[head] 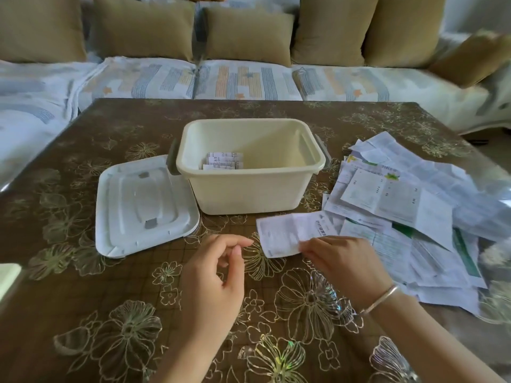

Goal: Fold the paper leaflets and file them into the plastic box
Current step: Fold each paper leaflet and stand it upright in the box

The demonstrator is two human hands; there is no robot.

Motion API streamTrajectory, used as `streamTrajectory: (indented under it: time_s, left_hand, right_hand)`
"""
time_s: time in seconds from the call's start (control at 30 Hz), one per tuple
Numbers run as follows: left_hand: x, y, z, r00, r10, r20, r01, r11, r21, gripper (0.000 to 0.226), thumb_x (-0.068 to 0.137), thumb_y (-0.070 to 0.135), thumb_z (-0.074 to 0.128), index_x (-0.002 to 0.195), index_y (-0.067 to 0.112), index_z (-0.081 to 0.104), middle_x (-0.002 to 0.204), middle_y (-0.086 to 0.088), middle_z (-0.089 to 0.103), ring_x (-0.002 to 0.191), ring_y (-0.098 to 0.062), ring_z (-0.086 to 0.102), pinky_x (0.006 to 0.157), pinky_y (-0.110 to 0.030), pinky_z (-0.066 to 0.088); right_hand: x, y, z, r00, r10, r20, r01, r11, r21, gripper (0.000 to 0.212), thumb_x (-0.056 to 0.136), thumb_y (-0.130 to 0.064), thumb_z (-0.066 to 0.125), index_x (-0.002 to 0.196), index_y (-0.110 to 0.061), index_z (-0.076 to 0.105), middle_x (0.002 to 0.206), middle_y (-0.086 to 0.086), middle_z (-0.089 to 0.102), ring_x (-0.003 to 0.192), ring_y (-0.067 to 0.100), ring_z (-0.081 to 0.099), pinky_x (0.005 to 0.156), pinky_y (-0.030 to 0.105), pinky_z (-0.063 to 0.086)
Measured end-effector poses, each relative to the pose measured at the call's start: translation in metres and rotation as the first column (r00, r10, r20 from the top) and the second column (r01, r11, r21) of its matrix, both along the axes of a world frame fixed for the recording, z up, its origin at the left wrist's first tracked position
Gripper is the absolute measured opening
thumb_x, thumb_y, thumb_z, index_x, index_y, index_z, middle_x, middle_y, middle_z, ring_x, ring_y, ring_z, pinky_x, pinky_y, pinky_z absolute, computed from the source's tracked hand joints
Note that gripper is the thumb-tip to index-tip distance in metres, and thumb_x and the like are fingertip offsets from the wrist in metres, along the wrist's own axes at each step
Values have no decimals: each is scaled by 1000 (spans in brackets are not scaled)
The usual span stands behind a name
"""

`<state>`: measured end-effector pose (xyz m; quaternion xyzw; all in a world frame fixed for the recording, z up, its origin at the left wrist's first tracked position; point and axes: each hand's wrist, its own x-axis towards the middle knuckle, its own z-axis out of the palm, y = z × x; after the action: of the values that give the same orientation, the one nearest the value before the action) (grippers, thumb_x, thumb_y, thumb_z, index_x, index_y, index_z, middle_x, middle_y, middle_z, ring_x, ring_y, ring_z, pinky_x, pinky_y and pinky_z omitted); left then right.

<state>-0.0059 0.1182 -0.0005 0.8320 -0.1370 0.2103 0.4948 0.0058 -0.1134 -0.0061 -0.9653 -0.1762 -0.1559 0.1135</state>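
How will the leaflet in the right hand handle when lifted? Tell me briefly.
Likely floppy: the leaflet is thin creased paper, pinched at one edge by the right hand. Probably very light, so it may slide on the table.

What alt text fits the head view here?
A person's right hand pinches a paper leaflet at a floral-patterned table, the left hand empty beside it. Behind stands an open cream plastic box holding a few folded leaflets, its lid lying to its left and a pile of unfolded leaflets to its right.
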Motion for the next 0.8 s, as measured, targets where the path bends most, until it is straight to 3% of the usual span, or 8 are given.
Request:
streamTrajectory:
  time_s: [0.1,0.13,0.2,0.23,0.3,0.47,0.7,0.8]
  left_hand:
    - [-5,6,-3,1000,25,-7,-25,1000,-2,21,91,7,57,100,23,67,89,17,64,81,-9,63,72,-14,47]
    - [-5,8,-4,998,65,8,-65,998,6,23,91,4,57,102,22,66,93,15,64,84,-9,63,74,-14,47]
    - [-6,14,-4,980,178,85,-184,981,63,28,88,-4,56,107,15,65,104,6,64,94,-10,60,79,-18,48]
    - [-7,16,-5,967,222,123,-236,966,106,31,87,-7,56,110,11,65,110,2,63,100,-14,58,83,-24,50]
    - [-9,16,-7,969,206,140,-231,951,205,41,82,-8,59,120,8,61,122,-1,59,113,-15,54,93,-34,50]
    - [-13,17,-29,995,-85,-45,96,849,520,83,76,8,72,149,22,34,151,6,37,137,-7,35,115,-33,30]
    - [-21,27,-31,988,-140,-67,155,888,433,68,76,23,66,142,20,48,145,10,46,134,-9,41,112,-37,36]
    - [-24,24,-31,985,-170,20,146,898,415,65,67,7,77,129,18,61,134,7,56,125,-16,50,103,-41,46]
  right_hand:
    - [-23,15,17,998,-50,-24,55,912,406,9,86,-29,65,85,-27,73,69,-19,70,58,-2,64,52,15,50]
    - [-29,20,24,992,-61,-111,119,754,646,4,84,-21,69,84,-23,72,71,-16,71,61,-1,65,55,14,51]
    - [-35,24,36,955,3,-296,285,264,922,4,80,-16,67,82,-15,70,73,-3,73,65,9,68,58,19,55]
    - [-37,23,37,929,43,-368,364,78,928,7,79,-18,66,82,-12,67,72,1,71,64,12,67,56,22,55]
    - [-37,22,32,864,114,-491,501,-104,859,11,78,-19,66,84,-10,65,72,5,67,57,12,62,49,20,52]
    - [-38,35,8,703,147,-696,708,-48,705,18,86,-11,66,103,-5,66,85,14,66,65,14,63,53,19,53]
    - [-45,43,15,685,146,-714,728,-85,680,23,87,-9,66,110,-14,61,83,15,71,56,14,66,44,22,52]
    - [-51,47,10,705,131,-697,704,-10,710,17,88,-7,64,105,-7,62,76,8,70,58,11,65,45,20,50]
